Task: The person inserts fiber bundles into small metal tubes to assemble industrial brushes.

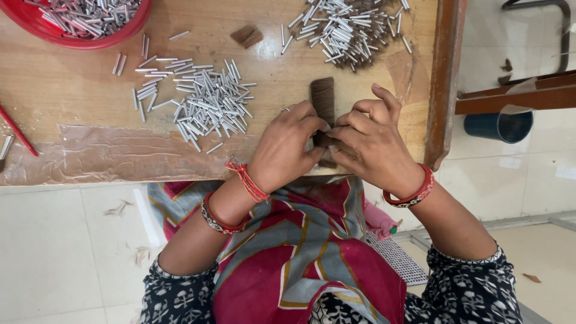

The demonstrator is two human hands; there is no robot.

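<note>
Left hand (285, 147) and right hand (369, 144) both pinch the brown fibre tuft (323, 99) between their fingertips (metal tubes (207, 105) lie just left): best gripped evenly, fibres aligned.

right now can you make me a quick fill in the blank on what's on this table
1. Both hands pinch a bundle of ____ fibres.
2. The bowl holding metal tubes is ____.
3. Loose tubes lie on a ____ table.
4. The left hand wears a ____ on one finger.

Missing words: brown; red; wooden; ring
</note>
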